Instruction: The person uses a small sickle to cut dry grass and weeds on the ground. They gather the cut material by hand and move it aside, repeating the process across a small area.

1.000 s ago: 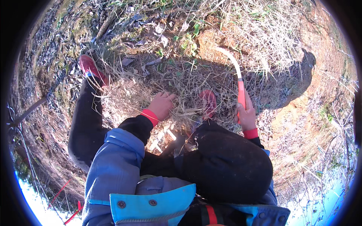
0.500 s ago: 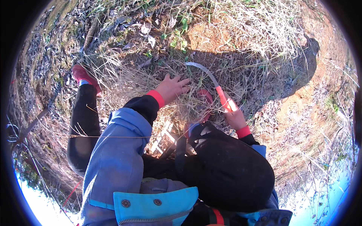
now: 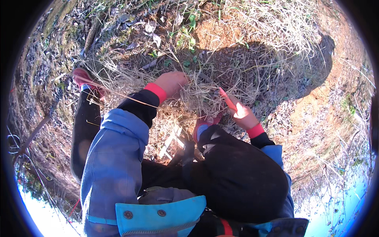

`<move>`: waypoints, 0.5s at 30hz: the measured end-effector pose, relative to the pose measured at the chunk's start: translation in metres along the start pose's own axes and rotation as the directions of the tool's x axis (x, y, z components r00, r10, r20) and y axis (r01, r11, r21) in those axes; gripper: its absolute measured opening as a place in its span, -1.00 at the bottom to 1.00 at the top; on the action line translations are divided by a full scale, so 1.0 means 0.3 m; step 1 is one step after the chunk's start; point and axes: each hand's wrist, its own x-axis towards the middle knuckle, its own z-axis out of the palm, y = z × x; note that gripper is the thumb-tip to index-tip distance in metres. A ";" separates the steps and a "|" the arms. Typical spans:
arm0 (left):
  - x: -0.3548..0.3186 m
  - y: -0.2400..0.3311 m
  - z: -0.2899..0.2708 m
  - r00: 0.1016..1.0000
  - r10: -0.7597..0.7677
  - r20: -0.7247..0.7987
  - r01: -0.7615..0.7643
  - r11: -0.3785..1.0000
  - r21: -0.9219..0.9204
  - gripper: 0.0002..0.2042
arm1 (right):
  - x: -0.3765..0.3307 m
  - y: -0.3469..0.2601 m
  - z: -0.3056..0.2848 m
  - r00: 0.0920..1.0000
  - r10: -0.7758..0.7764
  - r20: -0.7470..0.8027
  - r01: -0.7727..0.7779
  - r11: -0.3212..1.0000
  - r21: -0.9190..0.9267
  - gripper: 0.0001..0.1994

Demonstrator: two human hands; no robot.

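My right hand (image 3: 242, 116) is wrapped round the orange handle of a sickle (image 3: 227, 98). Its blade lies low among the dry grass (image 3: 205, 96), which covers most of the curve. Across from it, my left hand (image 3: 172, 83) is closed at the left side of the same grass, its fingers curled round stalks and partly hidden. Loose straw lies between the two hands, over and beside my right shoe (image 3: 210, 119). Both wrists show red cuffs.
My left foot, in a red shoe (image 3: 85, 79), is stretched out at the left. Pale straw (image 3: 276, 27) lies at the far right, near bare reddish soil (image 3: 215, 35). A wooden stick (image 3: 91, 35) lies at the far left; thin bare twigs stand at the right edge.
My left hand has gone from spread fingers to closed on grass, shifting slightly left and farther away. The sickle has moved left and down, its blade sinking into the grass.
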 end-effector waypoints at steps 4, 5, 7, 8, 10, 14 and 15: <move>-0.033 -0.020 0.012 0.997 -0.062 -0.043 0.060 0.997 -0.057 -0.66 | -0.158 0.046 -0.066 1.000 0.022 0.020 -0.028 0.939 0.344 -0.43; -0.039 -0.022 0.021 0.996 -0.061 -0.069 0.055 0.995 -0.077 -0.69 | -0.174 0.043 -0.069 0.999 0.046 -0.001 -0.041 0.897 0.440 -0.43; -0.047 -0.026 0.037 0.971 0.039 -0.238 -0.054 0.997 -0.059 -0.79 | -0.163 0.025 -0.075 0.971 0.226 0.078 -0.227 0.771 0.595 -0.43; -0.060 -0.026 0.042 0.977 0.104 -0.184 -0.106 0.994 -0.002 -0.81 | -0.139 0.009 -0.072 0.965 0.245 0.093 -0.246 0.726 0.642 -0.42; -0.092 -0.024 0.039 0.969 0.233 -0.079 -0.223 0.967 0.121 -0.85 | -0.043 -0.037 -0.051 0.999 0.045 -0.004 -0.041 0.924 0.381 -0.41; -0.133 -0.009 0.013 0.990 0.127 0.068 -0.138 0.975 0.174 -0.88 | 0.076 -0.159 0.002 0.916 -0.387 0.106 0.333 0.881 0.337 -0.39; -0.127 -0.007 0.008 0.981 0.196 -0.011 -0.186 0.948 0.258 -0.91 | 0.065 -0.175 0.001 0.858 -0.513 -0.036 0.504 0.825 0.254 -0.37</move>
